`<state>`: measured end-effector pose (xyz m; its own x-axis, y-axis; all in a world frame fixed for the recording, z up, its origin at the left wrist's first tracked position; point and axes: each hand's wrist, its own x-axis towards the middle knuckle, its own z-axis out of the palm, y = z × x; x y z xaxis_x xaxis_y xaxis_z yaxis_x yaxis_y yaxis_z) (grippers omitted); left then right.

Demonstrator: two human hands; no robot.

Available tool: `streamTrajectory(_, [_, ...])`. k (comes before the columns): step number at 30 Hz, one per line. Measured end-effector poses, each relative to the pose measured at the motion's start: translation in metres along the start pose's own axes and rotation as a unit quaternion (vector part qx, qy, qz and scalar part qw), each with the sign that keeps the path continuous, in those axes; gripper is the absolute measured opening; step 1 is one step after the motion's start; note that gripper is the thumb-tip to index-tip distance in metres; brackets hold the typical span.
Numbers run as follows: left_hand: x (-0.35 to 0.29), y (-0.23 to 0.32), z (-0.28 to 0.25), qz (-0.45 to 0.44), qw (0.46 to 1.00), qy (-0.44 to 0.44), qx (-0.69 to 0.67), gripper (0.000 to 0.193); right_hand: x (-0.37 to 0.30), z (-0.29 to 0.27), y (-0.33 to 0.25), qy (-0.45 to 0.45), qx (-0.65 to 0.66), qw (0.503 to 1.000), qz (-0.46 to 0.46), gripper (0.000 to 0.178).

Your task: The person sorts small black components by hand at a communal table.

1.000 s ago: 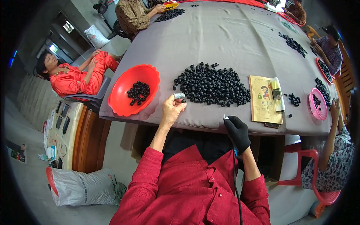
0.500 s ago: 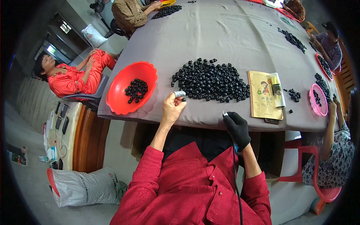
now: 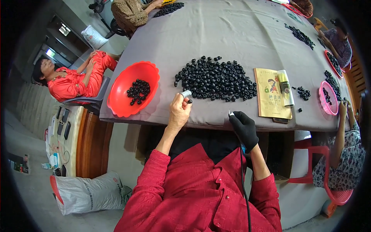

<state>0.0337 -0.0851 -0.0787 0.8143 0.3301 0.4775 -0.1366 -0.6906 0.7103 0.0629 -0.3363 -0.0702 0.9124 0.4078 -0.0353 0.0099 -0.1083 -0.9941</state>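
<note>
Below the left part of the bead pile (image 3: 216, 80), the left hand (image 3: 179, 113) is turning slightly, fingers still pinching one bead (image 3: 189, 101), keeping it unreleased; below the pile's right part, the gloved right hand (image 3: 244, 128) is gripping a pale-tipped tool (image 3: 231, 113).

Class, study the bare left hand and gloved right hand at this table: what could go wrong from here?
The left hand holds one small black piece, which might slip and roll away.
The cord lying over the dark red shirt could snag if the right hand moves.
The loose black pile might scatter if bumped.
</note>
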Motion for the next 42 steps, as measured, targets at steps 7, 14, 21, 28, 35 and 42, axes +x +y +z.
streamTrajectory(7, [-0.004, 0.012, 0.008, -0.034, 0.994, -0.044, -0.096, 0.021, -0.002, -0.001, -0.006, -0.004, 0.019, 0.999, 0.028, 0.024])
streamTrajectory(14, [-0.007, 0.036, 0.030, -0.192, 0.898, -0.143, -0.369, 0.015, 0.000, 0.001, -0.001, 0.003, 0.013, 1.000, 0.000, 0.026])
streamTrajectory(21, [-0.007, 0.044, 0.036, -0.188, 0.896, -0.170, -0.365, 0.018, -0.001, -0.001, -0.005, -0.006, 0.026, 1.000, -0.001, 0.026])
streamTrajectory(28, [-0.008, 0.045, 0.037, -0.173, 0.916, -0.183, -0.312, 0.014, -0.002, -0.002, -0.006, -0.012, 0.037, 0.999, 0.016, 0.026])
streamTrajectory(35, [-0.009, 0.048, 0.035, -0.171, 0.916, -0.181, -0.313, 0.013, -0.002, -0.002, -0.008, -0.014, 0.026, 0.999, 0.022, 0.027])
streamTrajectory(42, [-0.008, 0.050, 0.034, -0.176, 0.920, -0.185, -0.298, 0.017, -0.001, -0.002, -0.005, -0.017, 0.010, 1.000, 0.005, 0.027])
